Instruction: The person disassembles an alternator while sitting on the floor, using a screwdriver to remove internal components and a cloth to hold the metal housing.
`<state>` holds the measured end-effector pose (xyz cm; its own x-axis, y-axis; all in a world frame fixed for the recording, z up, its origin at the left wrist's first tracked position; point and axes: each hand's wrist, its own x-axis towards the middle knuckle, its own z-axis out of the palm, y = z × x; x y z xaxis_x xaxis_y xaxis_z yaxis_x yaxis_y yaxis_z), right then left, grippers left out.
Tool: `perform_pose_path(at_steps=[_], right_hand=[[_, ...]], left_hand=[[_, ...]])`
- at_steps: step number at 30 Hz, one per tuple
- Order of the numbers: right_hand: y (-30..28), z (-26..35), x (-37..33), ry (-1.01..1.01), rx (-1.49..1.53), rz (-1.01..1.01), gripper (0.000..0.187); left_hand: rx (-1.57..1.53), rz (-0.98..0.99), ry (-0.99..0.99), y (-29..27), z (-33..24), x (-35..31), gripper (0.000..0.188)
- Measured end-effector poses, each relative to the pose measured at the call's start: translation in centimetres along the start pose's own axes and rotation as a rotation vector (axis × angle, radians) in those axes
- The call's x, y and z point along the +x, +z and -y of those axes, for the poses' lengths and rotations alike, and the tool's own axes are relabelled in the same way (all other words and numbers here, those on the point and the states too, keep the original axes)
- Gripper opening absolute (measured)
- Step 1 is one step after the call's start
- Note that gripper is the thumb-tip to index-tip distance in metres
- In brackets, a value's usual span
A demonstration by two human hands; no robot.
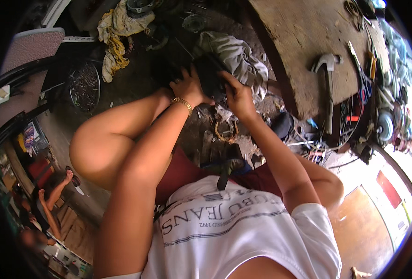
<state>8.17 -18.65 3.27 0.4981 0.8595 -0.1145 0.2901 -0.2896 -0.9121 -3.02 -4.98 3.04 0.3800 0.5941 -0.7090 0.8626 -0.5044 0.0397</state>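
A black, block-like object [209, 69] is held between my hands above the dark floor, beyond my bent knees. Its exact kind does not show, because it is dark and partly covered. My left hand [190, 88], with a gold bracelet [183, 103] at the wrist, grips its left side, fingers pointing away from me. At its right edge my right hand [238, 95] grips with thumb and bent fingers. Just behind it lies a crumpled grey cloth [236, 56]. A ring-shaped, rusty-looking part [227, 132] is on the floor nearer to me.
A wooden bench [303, 51] at the right bears a claw hammer [328, 76] and blue-handled scissors [364, 86]. A round pan of small metal pieces [85, 86] stands at the left, near a yellowish rag [115, 42]. Another person's legs [52, 200] show at the far left.
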Motion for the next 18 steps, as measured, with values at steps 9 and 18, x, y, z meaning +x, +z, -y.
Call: perform_pose_path(at_steps=[9, 18], right_hand=[[-8.1, 3.6, -6.9, -0.051, -0.079, 0.065, 0.042], [-1.3, 1.3, -1.0, 0.010, -0.123, 0.072, 0.041]], left_hand=[[-0.003, -0.008, -0.044, 0.4, 0.0, -0.3, 0.144], [0.007, -0.059, -0.036, 0.2, 0.0, 0.7, 0.144]])
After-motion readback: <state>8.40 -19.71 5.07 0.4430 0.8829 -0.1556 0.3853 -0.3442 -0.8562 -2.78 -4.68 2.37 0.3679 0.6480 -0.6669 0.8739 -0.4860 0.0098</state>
